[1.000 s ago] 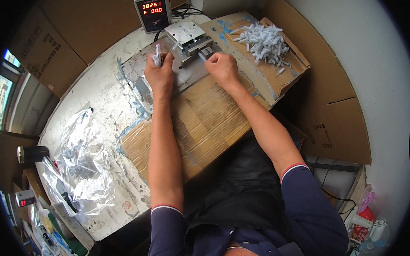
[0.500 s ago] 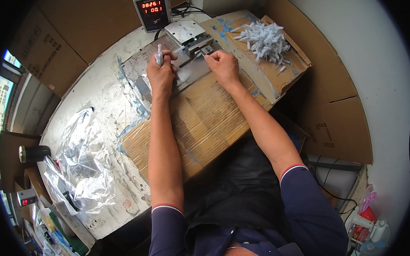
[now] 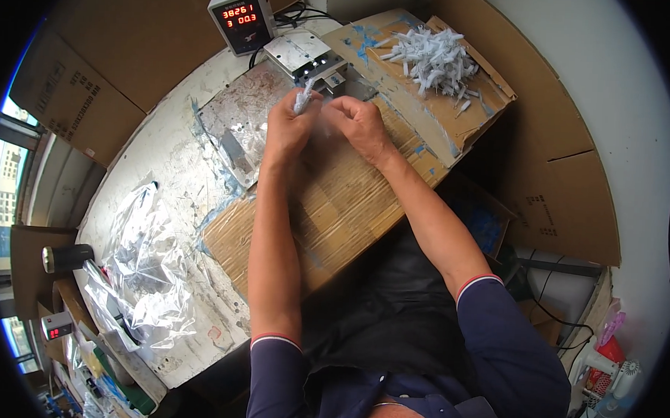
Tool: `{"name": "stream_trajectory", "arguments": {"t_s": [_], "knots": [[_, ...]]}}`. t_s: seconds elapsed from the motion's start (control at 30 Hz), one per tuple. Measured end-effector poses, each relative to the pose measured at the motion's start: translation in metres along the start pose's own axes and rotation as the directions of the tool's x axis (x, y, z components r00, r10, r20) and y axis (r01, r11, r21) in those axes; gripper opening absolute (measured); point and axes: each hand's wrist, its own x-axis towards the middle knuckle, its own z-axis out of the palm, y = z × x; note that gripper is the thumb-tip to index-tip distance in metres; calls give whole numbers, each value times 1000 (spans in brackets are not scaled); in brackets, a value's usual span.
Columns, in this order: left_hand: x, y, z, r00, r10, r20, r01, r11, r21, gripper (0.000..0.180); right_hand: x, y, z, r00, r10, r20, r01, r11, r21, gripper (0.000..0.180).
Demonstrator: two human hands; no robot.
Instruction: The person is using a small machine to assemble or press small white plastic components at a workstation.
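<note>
My left hand (image 3: 286, 132) is closed round a small bundle of whitish translucent plastic strips (image 3: 304, 97), which stick up past the thumb. Close to its right, my right hand (image 3: 362, 128) has its fingers curled in a pinch. Blur between the two hands hides whatever those fingertips may hold. Just beyond both hands stands a small metal bench machine (image 3: 298, 50) with a block-like fixture (image 3: 333, 82) on its near side. Farther right, a heap of similar white strips (image 3: 435, 60) lies on a flattened cardboard piece (image 3: 482, 103).
Behind the machine stands a display box (image 3: 242, 18) with red lit digits and dark cables. Cardboard (image 3: 336, 194) covers the table's near edge under my forearms. Crumpled clear plastic film (image 3: 145, 268) lies at left, near a dark cylinder (image 3: 67, 258). Tall cardboard panels (image 3: 80, 63) surround the worktop.
My right hand has drawn back from the machine's fixture toward me. My left hand has moved right with its strips, so the hands are closer together. The display digits differ.
</note>
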Motion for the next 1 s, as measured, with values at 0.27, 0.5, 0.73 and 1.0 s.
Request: {"name": "stream_trajectory", "arguments": {"t_s": [0.27,0.5,0.73,1.0], "knots": [[3,-1,1,924,232,-306,-116,929,352,22,-3,1,-5,999,48,8,-48,999,4,25],[9,-6,3,920,361,-154,-71,539,839,39,-1,5,2,986,82,-144,-62,989,136,23],[9,-4,2,932,327,-155,-58,558,828,39,1,11,2,987,36,-156,-21,995,98,21],[5,-3,-4,926,317,-205,1,541,841,45,2,9,3,990,43,-135,-26,992,124,21]]}}
